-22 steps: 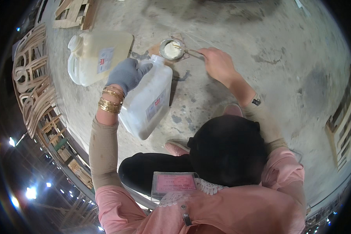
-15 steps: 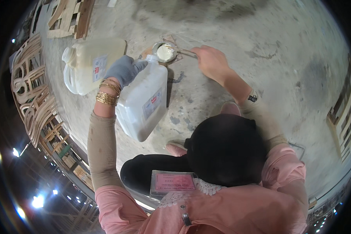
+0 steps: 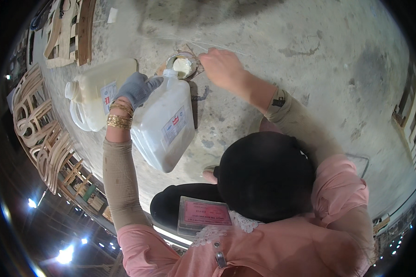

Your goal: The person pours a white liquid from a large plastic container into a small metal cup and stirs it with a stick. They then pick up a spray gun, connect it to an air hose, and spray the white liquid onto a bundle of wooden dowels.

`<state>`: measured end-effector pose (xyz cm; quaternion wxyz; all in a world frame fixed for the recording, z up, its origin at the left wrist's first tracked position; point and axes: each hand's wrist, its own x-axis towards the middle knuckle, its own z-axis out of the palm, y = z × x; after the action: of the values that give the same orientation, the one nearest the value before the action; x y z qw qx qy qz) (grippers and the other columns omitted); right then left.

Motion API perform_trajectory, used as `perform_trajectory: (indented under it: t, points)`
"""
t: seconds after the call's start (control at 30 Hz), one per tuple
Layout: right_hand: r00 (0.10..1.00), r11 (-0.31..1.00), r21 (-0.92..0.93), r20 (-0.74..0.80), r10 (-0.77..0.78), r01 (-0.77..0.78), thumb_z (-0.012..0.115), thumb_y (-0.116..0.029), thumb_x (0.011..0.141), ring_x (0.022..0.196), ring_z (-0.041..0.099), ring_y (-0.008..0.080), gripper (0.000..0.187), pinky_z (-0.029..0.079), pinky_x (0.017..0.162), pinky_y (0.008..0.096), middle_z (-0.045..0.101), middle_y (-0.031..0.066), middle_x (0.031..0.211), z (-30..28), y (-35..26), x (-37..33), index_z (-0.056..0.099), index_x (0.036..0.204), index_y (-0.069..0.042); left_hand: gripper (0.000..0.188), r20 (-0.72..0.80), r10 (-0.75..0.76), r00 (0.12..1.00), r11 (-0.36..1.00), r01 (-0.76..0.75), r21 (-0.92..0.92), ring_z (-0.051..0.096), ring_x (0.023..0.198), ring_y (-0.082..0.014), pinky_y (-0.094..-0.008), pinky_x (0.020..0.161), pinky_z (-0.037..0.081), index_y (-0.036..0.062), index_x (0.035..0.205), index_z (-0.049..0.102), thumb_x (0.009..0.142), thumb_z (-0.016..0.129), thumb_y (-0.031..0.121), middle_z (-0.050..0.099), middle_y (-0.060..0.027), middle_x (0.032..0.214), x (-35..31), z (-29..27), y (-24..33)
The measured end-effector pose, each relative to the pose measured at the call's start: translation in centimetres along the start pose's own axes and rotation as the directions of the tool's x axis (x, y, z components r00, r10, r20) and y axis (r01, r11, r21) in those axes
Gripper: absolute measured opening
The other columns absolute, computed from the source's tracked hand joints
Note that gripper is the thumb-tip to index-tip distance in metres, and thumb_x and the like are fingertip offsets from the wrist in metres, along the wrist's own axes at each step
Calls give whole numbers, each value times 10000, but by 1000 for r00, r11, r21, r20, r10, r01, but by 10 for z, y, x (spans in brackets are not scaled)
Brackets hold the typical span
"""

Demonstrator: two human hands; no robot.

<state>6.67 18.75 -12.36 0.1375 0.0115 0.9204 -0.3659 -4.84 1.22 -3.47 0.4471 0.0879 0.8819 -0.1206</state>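
My left hand (image 3: 136, 90), in a grey glove, is closed on the handle of a translucent white plastic jug (image 3: 155, 143). The jug stands on the concrete floor, and its mouth (image 3: 170, 74) is close by a small round tin (image 3: 184, 66) of pale creamy stuff. Bare and closed, my right hand (image 3: 224, 67) is at the tin's right side. The thin stick it gripped a moment earlier is now mostly hidden by the fingers. Left of the gloved hand stands a second jug (image 3: 90, 97), holding yellowish liquid.
A wooden pallet (image 3: 71, 34) lies at the upper left, and more slatted wood (image 3: 407, 117) is at the far right. Curved wooden frames (image 3: 34, 122) are stacked along the left edge. Something flat and brown (image 3: 187, 50) lies under the tin.
My right hand has drawn in to the left, nearer the tin, and the stick no longer shows plainly. My left hand stays on the jug handle. The whole view has shifted slightly.
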Motion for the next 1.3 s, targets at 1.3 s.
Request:
perform_trajectory:
  t: [1.3]
  points:
    - [994,1000,5,-106,-15,15,519,-58,740,785,617,292,158,493,666,359,617,172,839,3,-1,1,644,829,-23,560,90,-51,995,997,56,-57,507,416,-161,-289,437,428,-50,706,562,801,529,501,504,-74,521,18,8,3]
